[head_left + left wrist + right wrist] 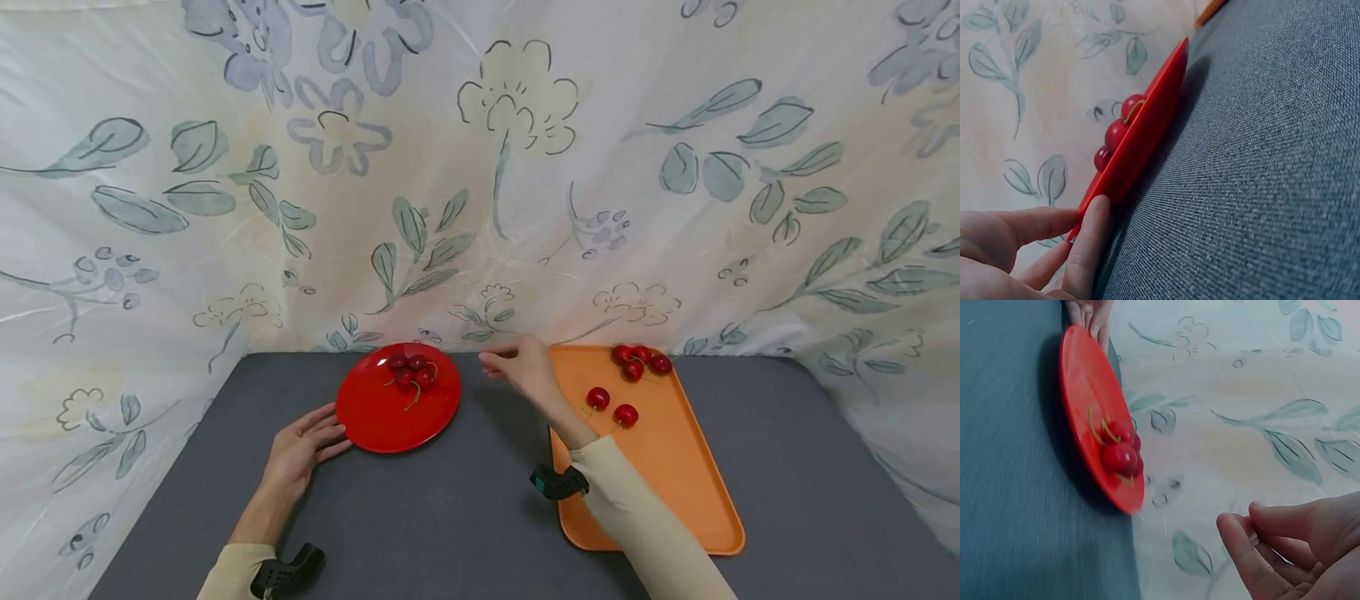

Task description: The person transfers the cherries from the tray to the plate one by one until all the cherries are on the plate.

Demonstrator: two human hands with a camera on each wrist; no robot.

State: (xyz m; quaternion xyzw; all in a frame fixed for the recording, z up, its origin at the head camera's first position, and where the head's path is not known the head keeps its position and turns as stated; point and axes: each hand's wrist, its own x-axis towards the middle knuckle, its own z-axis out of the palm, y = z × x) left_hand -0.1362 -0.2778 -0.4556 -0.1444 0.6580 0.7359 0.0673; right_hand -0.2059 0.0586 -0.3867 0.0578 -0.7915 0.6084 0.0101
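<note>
The woven grey worktop (435, 517) carries a rectangular orange tray (678, 492) and a glossy round plate (390, 421). The left hand (296, 450) touches the plate's left edge with straightened fingers; the right hand (528, 367), loosely curled, hovers empty between. Smooth cherries (423, 377) cluster toward both far edges.

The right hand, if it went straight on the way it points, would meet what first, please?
In the head view, the right hand points left, so probably the red plate comes first; the hand's height is unclear, so it might pass above.
</note>
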